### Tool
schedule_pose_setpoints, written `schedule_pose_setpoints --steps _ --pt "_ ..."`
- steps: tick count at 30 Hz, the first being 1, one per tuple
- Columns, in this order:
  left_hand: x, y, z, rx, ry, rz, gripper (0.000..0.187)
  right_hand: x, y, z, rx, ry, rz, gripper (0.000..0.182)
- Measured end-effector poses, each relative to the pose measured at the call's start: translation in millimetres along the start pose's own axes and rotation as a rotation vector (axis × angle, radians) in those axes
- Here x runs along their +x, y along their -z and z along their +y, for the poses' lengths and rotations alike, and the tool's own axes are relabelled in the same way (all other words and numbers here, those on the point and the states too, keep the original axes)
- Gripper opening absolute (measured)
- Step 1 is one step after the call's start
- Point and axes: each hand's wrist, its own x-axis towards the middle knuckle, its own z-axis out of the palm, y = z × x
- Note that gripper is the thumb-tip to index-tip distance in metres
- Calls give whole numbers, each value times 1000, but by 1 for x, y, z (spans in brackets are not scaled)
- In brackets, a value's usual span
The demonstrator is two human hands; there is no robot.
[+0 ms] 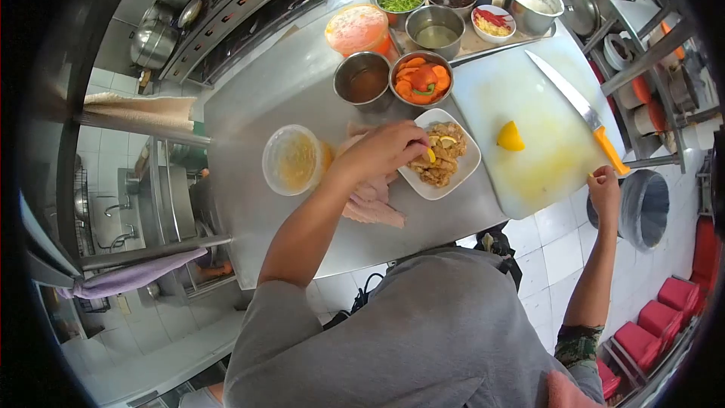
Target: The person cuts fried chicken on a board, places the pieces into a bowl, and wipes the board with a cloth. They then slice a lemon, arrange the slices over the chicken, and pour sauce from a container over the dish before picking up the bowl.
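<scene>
My left hand (389, 149) pinches a small yellow lemon slice (430, 156) over the left side of a square white plate (470, 169). Browned food pieces (442, 170) fill the plate, with a lemon slice lying on top near the back. Right of the plate, a cut lemon piece (510, 137) rests on a white cutting board (521, 181). My right hand (603, 187) is at the board's right edge, fingers pressed together, near the orange handle of a long knife (568, 92); whatever it may hold is too small to make out.
Behind the plate are a bowl of carrot slices (421, 81), a metal bowl of brown liquid (363, 80) and more metal containers. A plastic tub (291, 160) and pink cloth (376, 204) lie left. A grey bin (644, 210) stands beyond the table's right side.
</scene>
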Motion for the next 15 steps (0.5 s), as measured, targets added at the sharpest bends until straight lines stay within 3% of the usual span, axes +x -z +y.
schedule_pose_setpoints --steps 3,15 --pt "4 -3 -5 -16 24 -4 22 0 -6 11 241 -102 -57 14" --pt "-10 -6 -6 -162 51 86 17 -15 -2 9 388 -121 -78 13"
